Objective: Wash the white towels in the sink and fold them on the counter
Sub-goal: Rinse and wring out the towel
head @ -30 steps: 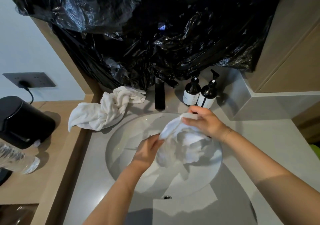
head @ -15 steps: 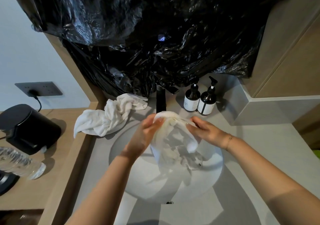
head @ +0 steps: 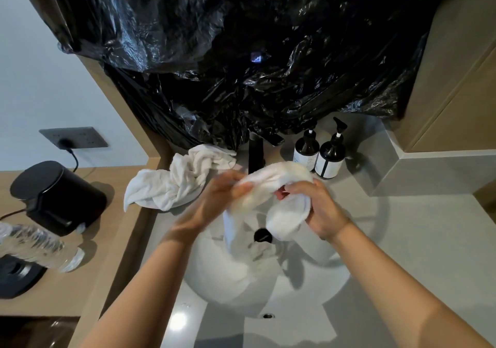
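Note:
A white towel [head: 279, 181] is bunched and lifted above the round white sink [head: 214, 275]. My left hand [head: 217, 200] grips its left part, a little blurred. My right hand [head: 319, 208] grips its right part, with the cloth wrapped over the fingers. The towel's lower end hangs down towards the black drain plug [head: 263, 235]. A second white towel [head: 174, 181] lies crumpled on the grey counter [head: 416, 235] at the sink's back left rim.
A black tap [head: 256, 154] stands behind the sink, with two dark pump bottles [head: 319, 151] to its right. Black plastic sheeting [head: 241, 52] covers the wall above. On the wooden ledge at left sit a black kettle [head: 56, 197] and a clear water bottle [head: 35, 248].
Both hands have raised the towel out of the basin and drawn together, bunching and twisting it. The drain plug now shows beneath it.

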`<action>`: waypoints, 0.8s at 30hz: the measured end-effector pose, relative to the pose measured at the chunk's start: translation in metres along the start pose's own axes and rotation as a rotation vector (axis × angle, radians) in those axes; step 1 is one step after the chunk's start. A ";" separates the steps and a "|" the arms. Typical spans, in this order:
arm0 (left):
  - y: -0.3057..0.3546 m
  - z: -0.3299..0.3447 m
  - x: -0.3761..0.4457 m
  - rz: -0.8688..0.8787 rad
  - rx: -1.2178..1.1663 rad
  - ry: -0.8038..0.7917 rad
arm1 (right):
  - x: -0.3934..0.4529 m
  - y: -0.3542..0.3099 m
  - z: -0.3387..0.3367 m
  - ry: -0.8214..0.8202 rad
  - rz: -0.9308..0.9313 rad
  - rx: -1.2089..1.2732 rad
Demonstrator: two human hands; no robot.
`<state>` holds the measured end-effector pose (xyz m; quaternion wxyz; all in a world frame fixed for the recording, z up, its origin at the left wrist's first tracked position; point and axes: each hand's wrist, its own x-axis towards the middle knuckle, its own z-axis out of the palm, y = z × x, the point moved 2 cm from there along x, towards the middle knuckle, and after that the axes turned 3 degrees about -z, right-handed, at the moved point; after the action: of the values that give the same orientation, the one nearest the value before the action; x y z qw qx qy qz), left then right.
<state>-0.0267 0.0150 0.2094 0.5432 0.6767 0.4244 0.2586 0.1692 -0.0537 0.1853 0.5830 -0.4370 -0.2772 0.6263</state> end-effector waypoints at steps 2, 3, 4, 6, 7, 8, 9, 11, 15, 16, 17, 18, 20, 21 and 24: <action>-0.025 0.006 -0.002 -0.052 -0.019 -0.002 | 0.003 -0.012 0.012 -0.054 0.005 -0.052; -0.036 0.010 -0.004 -0.062 0.028 -0.004 | 0.006 -0.013 0.016 -0.071 0.016 -0.086; -0.046 0.016 -0.006 -0.067 0.067 -0.013 | 0.006 -0.014 0.020 -0.076 0.038 -0.106; -0.064 0.028 -0.011 -0.074 0.048 -0.051 | 0.007 -0.019 0.023 -0.078 0.056 -0.100; -0.072 0.036 -0.013 -0.098 0.032 -0.048 | 0.008 -0.022 0.024 -0.084 0.034 -0.089; -0.081 0.043 -0.014 -0.131 0.026 -0.029 | 0.007 -0.027 0.026 -0.098 0.008 -0.084; -0.086 0.051 -0.013 -0.174 0.024 -0.009 | 0.005 -0.032 0.028 -0.122 -0.011 -0.077; -0.088 0.067 -0.008 -0.238 0.001 0.021 | 0.002 -0.042 0.030 -0.152 -0.041 -0.058; -0.075 0.059 -0.012 -0.355 -0.004 0.000 | -0.006 -0.060 0.012 -0.071 -0.064 -0.113; -0.074 0.052 -0.015 -0.344 -0.027 -0.015 | -0.007 -0.063 0.001 -0.035 -0.060 -0.113; -0.071 0.042 -0.020 -0.320 -0.071 -0.028 | -0.009 -0.067 -0.008 -0.013 -0.061 -0.118; -0.064 0.032 -0.026 -0.290 -0.127 -0.021 | -0.010 -0.068 -0.018 -0.001 -0.065 -0.144; -0.050 0.013 -0.031 -0.260 -0.251 0.051 | -0.010 -0.062 -0.034 0.014 -0.048 -0.235; -0.040 0.006 -0.030 -0.229 -0.310 0.059 | -0.010 -0.055 -0.040 0.020 -0.009 -0.287; -0.003 -0.003 -0.020 -0.119 -0.421 0.054 | -0.005 -0.024 -0.053 0.010 0.104 -0.534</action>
<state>-0.0404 -0.0001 0.2094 0.6752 0.5148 0.4149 0.3269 0.2262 -0.0631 0.1822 0.4154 -0.5922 -0.4069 0.5578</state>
